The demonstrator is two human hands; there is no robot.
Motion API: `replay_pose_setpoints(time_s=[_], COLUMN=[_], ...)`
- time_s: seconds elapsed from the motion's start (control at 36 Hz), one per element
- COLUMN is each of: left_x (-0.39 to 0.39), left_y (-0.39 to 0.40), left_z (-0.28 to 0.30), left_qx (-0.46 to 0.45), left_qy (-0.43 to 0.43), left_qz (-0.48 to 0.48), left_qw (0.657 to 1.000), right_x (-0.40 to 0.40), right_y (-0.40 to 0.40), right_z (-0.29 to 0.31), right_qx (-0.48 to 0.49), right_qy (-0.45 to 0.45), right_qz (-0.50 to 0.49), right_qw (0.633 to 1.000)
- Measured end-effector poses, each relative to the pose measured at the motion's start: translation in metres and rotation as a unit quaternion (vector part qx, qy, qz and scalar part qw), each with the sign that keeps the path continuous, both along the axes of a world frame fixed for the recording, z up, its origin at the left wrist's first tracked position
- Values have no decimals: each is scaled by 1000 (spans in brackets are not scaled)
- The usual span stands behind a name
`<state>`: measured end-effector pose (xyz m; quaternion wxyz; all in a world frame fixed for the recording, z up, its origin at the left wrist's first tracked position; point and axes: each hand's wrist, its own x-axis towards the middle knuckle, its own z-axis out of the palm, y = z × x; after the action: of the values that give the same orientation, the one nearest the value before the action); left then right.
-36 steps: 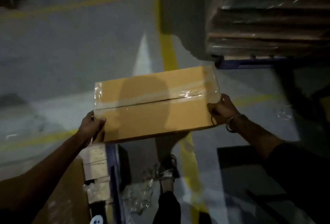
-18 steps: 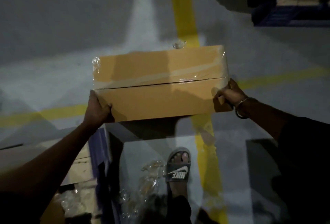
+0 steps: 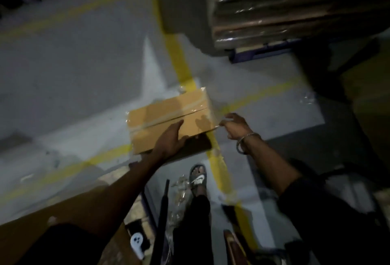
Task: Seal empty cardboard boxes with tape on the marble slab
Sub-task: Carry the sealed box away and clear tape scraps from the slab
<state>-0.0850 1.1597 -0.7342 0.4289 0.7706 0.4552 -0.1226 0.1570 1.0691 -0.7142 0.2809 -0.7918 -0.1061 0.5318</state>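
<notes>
A brown cardboard box point(image 3: 164, 114), its top seam sealed with clear tape, lies low over the grey floor, tilted away to the right. My left hand point(image 3: 169, 141) rests on the near part of its top with straight fingers, the thumb spread along the near edge. My right hand point(image 3: 234, 125) is at the box's right near corner with loosely bent fingers that just touch the corner. I cannot tell whether the box sits on the floor or hangs slightly above it. No tape roll or marble slab is in view.
Yellow floor lines point(image 3: 179, 60) cross under the box. A plastic-wrapped pallet stack point(image 3: 295, 7) stands at the top right. My sandalled foot point(image 3: 198, 178) and crumpled plastic film point(image 3: 179, 190) lie below the box. Flat cardboard point(image 3: 42, 218) fills the lower left.
The box went from chest height down toward the floor and away from me. My left hand shifted from the left end onto the top. My right hand loosened off the right end.
</notes>
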Motion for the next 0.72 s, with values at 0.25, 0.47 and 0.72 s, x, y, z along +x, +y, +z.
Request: replay_pose_setpoints(time_s=[0.25, 0.47, 0.72], left_x=[152, 283, 400], left_y=[-190, -437, -681], left_z=[211, 280, 364], left_qx=[49, -19, -115], left_qy=[-186, -295, -340], left_qz=[-24, -149, -427], left_qw=[981, 944, 830], right_x=[102, 158, 135], right_y=[-226, -532, -778], right_z=[230, 329, 389], right_qx=[134, 152, 109], right_qy=[-142, -241, -318], right_qz=[-40, -267, -517], right_qw=[980, 921, 788])
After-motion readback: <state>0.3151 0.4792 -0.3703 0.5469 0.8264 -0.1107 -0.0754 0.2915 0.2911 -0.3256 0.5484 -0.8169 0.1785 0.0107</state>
